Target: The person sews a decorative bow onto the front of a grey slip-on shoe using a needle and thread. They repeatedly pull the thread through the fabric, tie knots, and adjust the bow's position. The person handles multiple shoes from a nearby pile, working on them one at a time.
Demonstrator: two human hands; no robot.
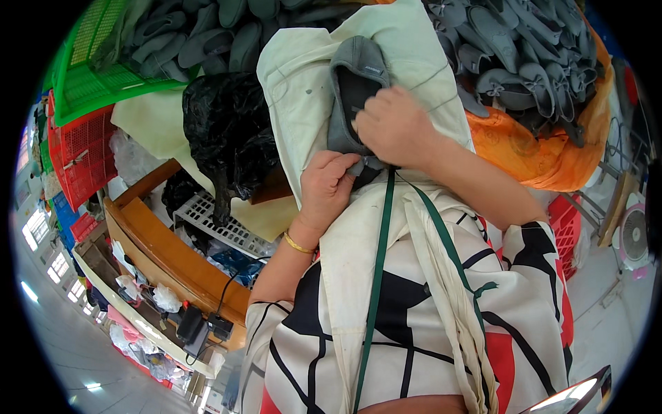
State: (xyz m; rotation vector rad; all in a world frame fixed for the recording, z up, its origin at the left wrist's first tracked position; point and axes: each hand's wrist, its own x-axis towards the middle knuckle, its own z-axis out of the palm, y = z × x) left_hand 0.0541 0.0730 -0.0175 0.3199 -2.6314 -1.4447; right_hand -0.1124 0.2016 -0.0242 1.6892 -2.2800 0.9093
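A dark grey slip-on shoe (350,93) lies on a pale cloth (296,90) over my lap, its opening facing up and its heel pointing away from me. My left hand (326,190) pinches the toe end of the shoe between thumb and fingers, beside a small grey bow (365,164). Just above, my right hand (396,127) is closed and held over the right side of the shoe. What its fingers hold, if anything, is too small or hidden to make out. The hand looks slightly blurred.
Grey shoes fill a green basket (79,83) at the far left, and more are heaped on an orange sack (545,162) at the far right. Left of me are a black plastic bag (227,131), a white rack (221,222) and a wooden drawer (179,245). A fan (633,231) stands right.
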